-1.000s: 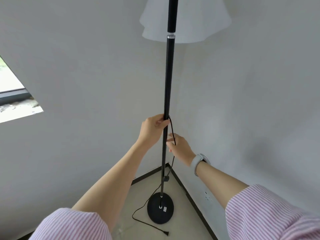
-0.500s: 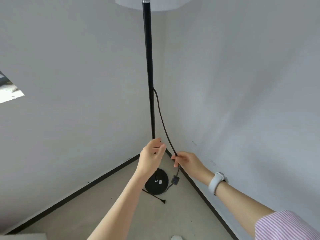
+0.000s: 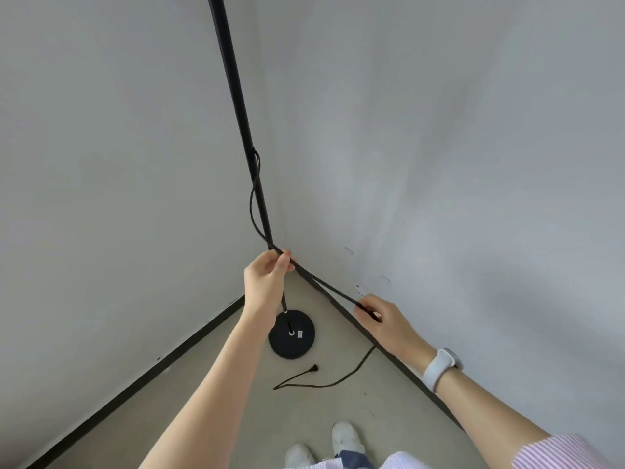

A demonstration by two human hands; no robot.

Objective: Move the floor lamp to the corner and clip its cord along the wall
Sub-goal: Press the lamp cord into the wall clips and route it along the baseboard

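The black floor lamp stands in the room's corner: its thin pole rises out of the top of the view, its round base rests on the floor. My left hand is closed around the lower pole, pinching the black cord against it. The cord runs taut to my right hand, which grips it near the right wall. Beyond that hand the cord drops to the floor and ends in the plug. The shade is out of view.
Two grey walls meet behind the lamp, each with a black baseboard. Small clear clips and a socket sit low on the right wall. My white shoes stand on the beige floor below.
The view has tilted down, so the shade has left the frame. Both hands slid lower on pole and cord; my right hand drew the cord out rightward, taut toward the wall.
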